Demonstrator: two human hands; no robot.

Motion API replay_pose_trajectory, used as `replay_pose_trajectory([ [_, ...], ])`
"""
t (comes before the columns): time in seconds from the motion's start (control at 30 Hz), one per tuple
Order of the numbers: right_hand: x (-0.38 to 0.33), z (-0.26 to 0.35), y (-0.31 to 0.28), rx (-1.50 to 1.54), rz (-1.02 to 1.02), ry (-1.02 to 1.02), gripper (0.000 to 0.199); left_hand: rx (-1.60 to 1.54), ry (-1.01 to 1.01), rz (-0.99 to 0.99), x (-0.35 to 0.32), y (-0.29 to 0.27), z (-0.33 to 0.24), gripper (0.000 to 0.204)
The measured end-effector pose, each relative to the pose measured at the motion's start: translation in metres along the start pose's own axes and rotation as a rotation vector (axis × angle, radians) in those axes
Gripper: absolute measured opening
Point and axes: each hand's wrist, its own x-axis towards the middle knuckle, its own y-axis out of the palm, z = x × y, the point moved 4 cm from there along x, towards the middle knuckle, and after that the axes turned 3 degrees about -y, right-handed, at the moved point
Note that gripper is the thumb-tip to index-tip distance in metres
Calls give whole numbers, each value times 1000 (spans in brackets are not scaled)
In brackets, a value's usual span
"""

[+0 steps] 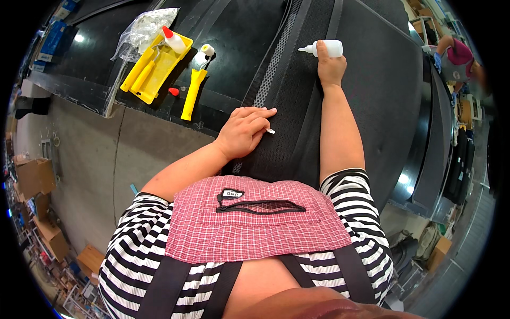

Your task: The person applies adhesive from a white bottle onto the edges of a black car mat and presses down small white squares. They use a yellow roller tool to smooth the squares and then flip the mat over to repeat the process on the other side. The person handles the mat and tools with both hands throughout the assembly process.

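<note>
My right hand [331, 69] is wrapped round a white squeeze bottle [334, 48], which lies on its side in the air or on the fabric; I cannot tell which. Its narrow nozzle points left over a dark strip of textured fabric [294, 69]. Nearer to me, my left hand [243, 132] rests at the left edge of that fabric with its fingers bent together. A small white piece [270, 131] sticks out from between thumb and fingers; its kind is not clear. Patterned grey mesh trim [272, 69] runs along the fabric's left side.
On the black table stands a yellow paint tray [169, 68] with a red-capped white bottle [173, 40] in it. Beside it lie a yellow-handled roller [194, 91], a red cap [173, 91] and a clear plastic bag [139, 35]. Another person [458, 59] is at the far right.
</note>
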Motion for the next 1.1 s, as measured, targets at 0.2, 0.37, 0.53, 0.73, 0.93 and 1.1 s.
replay_pose_trajectory([
  [0.2,5,22,-2,-176,92,-90,49,-11,-4,2,1,-2,-1,6],
  [0.37,11,24,1,-171,141,-66,48,34,12,-13,2,-3,-2,6],
  [0.53,8,0,4,82,96,45,41,-20,1,-19,0,-2,0,6],
  [0.73,12,-13,5,39,56,-7,42,-20,5,-29,-1,-1,1,6],
  [0.93,13,-14,7,11,70,-28,42,-8,-1,-27,-1,-1,2,6],
  [1.1,14,-19,9,12,54,-30,42,-4,2,-19,-1,-2,2,6],
])
